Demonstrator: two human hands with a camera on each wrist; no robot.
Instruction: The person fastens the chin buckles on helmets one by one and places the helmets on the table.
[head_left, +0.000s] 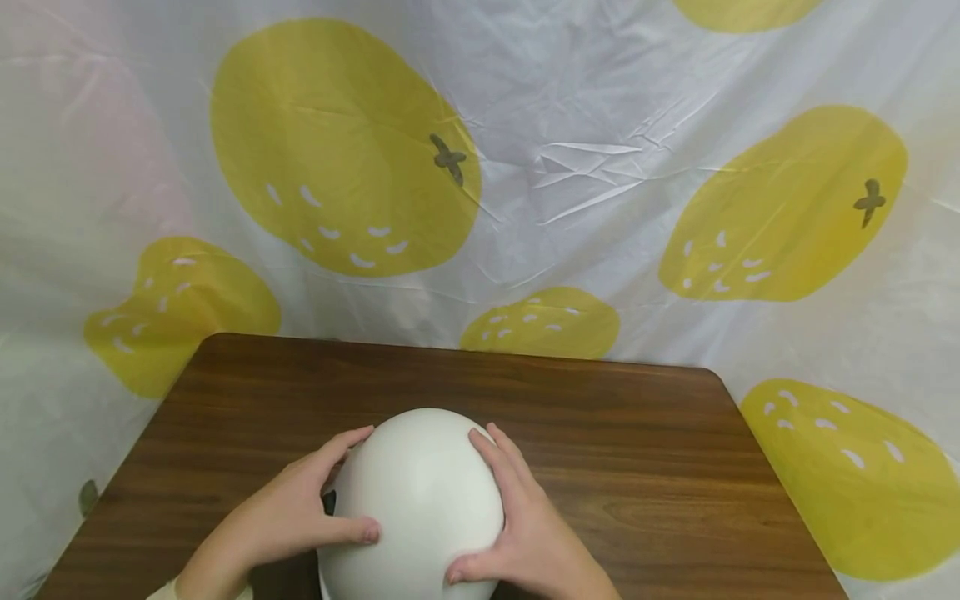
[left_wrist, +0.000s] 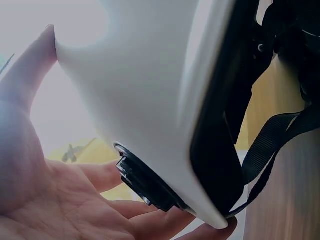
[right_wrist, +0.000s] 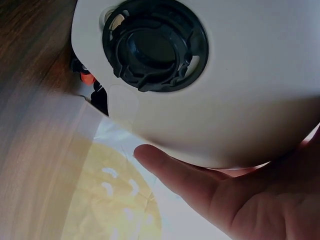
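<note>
Here's the white helmet [head_left: 423, 500], six o'clock over the wooden table [head_left: 637, 450]; left hand [head_left: 300, 502] grips its nine, right hand [head_left: 527, 527] its three, fingers spread wide; probably light, stiff, slippery, safest by the rim [left_wrist: 192, 95].

From my end of the feed, I see a dark brown, round-cornered wooden table [head_left: 660, 467] before a wrinkled, softly shining white cloth [head_left: 570, 75] printed with large yellow fruits [head_left: 322, 125], two bearing brown crosses [head_left: 448, 158], with a pinkish patch [head_left: 123, 137] at upper left.
</note>
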